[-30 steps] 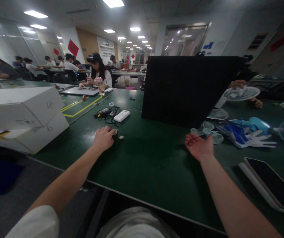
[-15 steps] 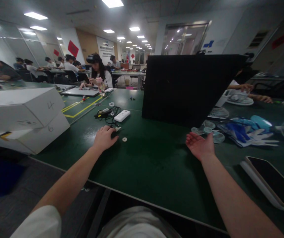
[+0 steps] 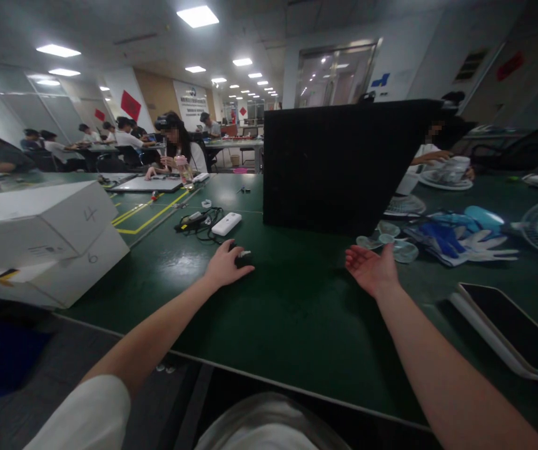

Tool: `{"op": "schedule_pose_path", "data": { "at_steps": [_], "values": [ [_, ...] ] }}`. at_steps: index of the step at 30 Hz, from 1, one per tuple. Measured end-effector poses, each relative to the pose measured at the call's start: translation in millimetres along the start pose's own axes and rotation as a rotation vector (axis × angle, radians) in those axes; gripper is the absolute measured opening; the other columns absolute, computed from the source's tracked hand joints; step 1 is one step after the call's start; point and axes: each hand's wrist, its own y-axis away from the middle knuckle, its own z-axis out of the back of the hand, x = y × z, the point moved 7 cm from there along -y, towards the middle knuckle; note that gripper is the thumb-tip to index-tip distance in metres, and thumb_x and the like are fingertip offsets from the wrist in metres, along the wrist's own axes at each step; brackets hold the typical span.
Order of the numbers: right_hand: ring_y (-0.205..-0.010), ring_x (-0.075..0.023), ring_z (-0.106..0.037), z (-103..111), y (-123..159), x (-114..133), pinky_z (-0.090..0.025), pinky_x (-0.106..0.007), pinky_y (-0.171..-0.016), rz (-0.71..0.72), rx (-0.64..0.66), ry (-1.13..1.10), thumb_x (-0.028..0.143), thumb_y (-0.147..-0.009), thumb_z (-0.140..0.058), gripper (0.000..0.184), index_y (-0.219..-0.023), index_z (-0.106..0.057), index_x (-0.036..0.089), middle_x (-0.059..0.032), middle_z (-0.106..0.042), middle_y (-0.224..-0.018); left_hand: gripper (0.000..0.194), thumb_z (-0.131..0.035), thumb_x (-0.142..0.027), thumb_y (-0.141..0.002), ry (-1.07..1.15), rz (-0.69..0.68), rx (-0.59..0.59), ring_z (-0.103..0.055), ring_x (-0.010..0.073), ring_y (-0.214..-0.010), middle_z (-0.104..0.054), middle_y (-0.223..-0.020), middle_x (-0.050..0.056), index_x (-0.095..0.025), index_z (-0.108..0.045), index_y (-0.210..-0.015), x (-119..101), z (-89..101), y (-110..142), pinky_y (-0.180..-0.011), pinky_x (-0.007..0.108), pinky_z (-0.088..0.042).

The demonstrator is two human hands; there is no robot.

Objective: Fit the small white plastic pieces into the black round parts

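Note:
My left hand (image 3: 226, 265) rests on the green table (image 3: 288, 312) with its fingers curled round a small dark part (image 3: 242, 257) that has a pale tip. The small white disc seen earlier near it does not show. My right hand (image 3: 371, 269) lies palm up on the table with its fingers spread and nothing in it. It is close to several clear fan blades (image 3: 388, 245).
A big black panel (image 3: 339, 165) stands upright behind my hands. White boxes (image 3: 39, 244) sit at the left, a white power bank (image 3: 226, 223) and cables (image 3: 196, 220) beyond my left hand. Blue and white gloves (image 3: 461, 237) and a tablet (image 3: 508, 328) lie at the right. People work at other tables.
My left hand has slid to the right with the dark part. The white disc beside it is out of sight. My right hand has stayed palm up.

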Motion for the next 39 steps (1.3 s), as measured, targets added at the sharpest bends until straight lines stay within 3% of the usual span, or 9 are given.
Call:
{"op": "schedule_pose_path", "data": {
  "at_steps": [5, 11, 16, 20, 25, 29, 32, 35, 39],
  "values": [
    [-0.066, -0.0227, -0.068, -0.7, 1.0, 0.0, -0.055, -0.036, -0.059, 0.007, 0.023, 0.001, 0.076, -0.095, -0.013, 0.078, -0.092, -0.067, 0.021, -0.0131, -0.073, -0.078, 0.054, -0.066, -0.048, -0.087, 0.079, -0.119, 0.07, -0.043, 0.0339, -0.142, -0.035, -0.157, 0.016, -0.02, -0.063, -0.133, -77.2, -32.2, -19.3, -0.115, 0.046, -0.042],
    [-0.067, -0.0233, -0.068, 1.0, -0.8, -0.2, -0.055, -0.036, -0.06, 0.02, 0.036, 0.004, 0.077, -0.095, -0.014, 0.077, -0.094, -0.068, 0.021, -0.0133, -0.073, -0.079, 0.05, -0.063, -0.048, -0.089, 0.222, -0.232, 0.182, -0.04, 0.033, -0.144, -0.033, -0.16, 0.014, -0.021, -0.063, -0.131, -180.9, -63.2, -22.7, -0.114, 0.047, -0.044],
    [-0.065, -0.0226, -0.068, -0.4, 0.7, -0.5, -0.055, -0.035, -0.058, 0.021, 0.035, 0.003, 0.076, -0.095, -0.014, 0.076, -0.094, -0.068, 0.022, -0.0126, -0.074, -0.077, 0.042, -0.057, -0.044, -0.093, 0.174, -0.325, 0.227, -0.039, 0.0321, -0.145, -0.035, -0.16, 0.011, -0.023, -0.062, -0.13, -224.9, -71.2, -14.3, -0.114, 0.05, -0.043],
    [-0.065, -0.0221, -0.068, -0.4, 0.4, -1.3, -0.055, -0.035, -0.058, 0.01, 0.028, 0.008, 0.077, -0.094, -0.014, 0.076, -0.093, -0.067, 0.022, -0.0114, -0.073, -0.076, 0.036, -0.053, -0.04, -0.096, 0.164, -0.326, 0.221, -0.041, 0.0337, -0.143, -0.042, -0.156, 0.013, -0.022, -0.066, -0.124, -220.7, -64.3, -12.8, -0.115, 0.054, -0.04],
    [-0.065, -0.0221, -0.068, -1.1, 0.6, -0.9, -0.055, -0.035, -0.058, 0.008, 0.019, 0.017, 0.076, -0.095, -0.014, 0.076, -0.093, -0.067, 0.022, -0.0116, -0.073, -0.078, 0.041, -0.06, -0.042, -0.092, 0.286, -0.346, 0.251, -0.039, 0.0379, -0.144, -0.039, -0.157, 0.015, -0.023, -0.066, -0.127, -201.3, -52.0, -13.3, -0.117, 0.059, -0.035],
    [-0.065, -0.0222, -0.069, -2.8, 3.2, -0.5, -0.056, -0.035, -0.058, -0.005, 0.008, 0.02, 0.076, -0.095, -0.014, 0.076, -0.094, -0.067, 0.022, -0.0122, -0.073, -0.078, 0.057, -0.068, -0.041, -0.088, 0.339, -0.333, 0.342, -0.049, 0.0353, -0.137, -0.036, -0.16, 0.012, -0.028, -0.057, -0.142, -183.2, -46.7, -14.2, -0.11, 0.05, -0.047],
    [-0.065, -0.0219, -0.069, -3.7, 5.1, 1.1, -0.055, -0.034, -0.058, -0.004, 0.004, 0.018, 0.075, -0.096, -0.014, 0.075, -0.095, -0.067, 0.022, -0.0118, -0.073, -0.078, 0.053, -0.067, -0.036, -0.089, 0.363, -0.301, 0.375, -0.056, 0.0311, -0.13, -0.042, -0.156, 0.01, -0.029, -0.058, -0.141, -168.0, -42.0, -15.5, -0.107, 0.045, -0.05],
    [-0.064, -0.021, -0.069, -4.5, 6.2, 1.6, -0.055, -0.033, -0.058, 0.008, 0.0, 0.038, 0.075, -0.096, -0.012, 0.076, -0.093, -0.067, 0.022, -0.0107, -0.073, -0.076, 0.046, -0.068, -0.035, -0.089, 0.396, -0.242, 0.266, -0.056, 0.0299, -0.13, -0.05, -0.149, 0.01, -0.028, -0.064, -0.134, -143.4, -27.1, -19.2, -0.108, 0.044, -0.048],
    [-0.065, -0.0192, -0.066, -11.4, 12.4, 0.3, -0.051, -0.03, -0.055, 0.142, -0.029, 0.295, 0.074, -0.096, -0.029, 0.068, -0.086, -0.069, 0.021, -0.0093, -0.073, -0.078, 0.05, -0.067, -0.042, -0.09, 0.523, -0.021, -0.06, -0.061, 0.0265, -0.121, -0.062, -0.136, 0.01, -0.024, -0.06, -0.137, -77.7, 6.8, -24.7, -0.103, 0.04, -0.051]
  ]
}}
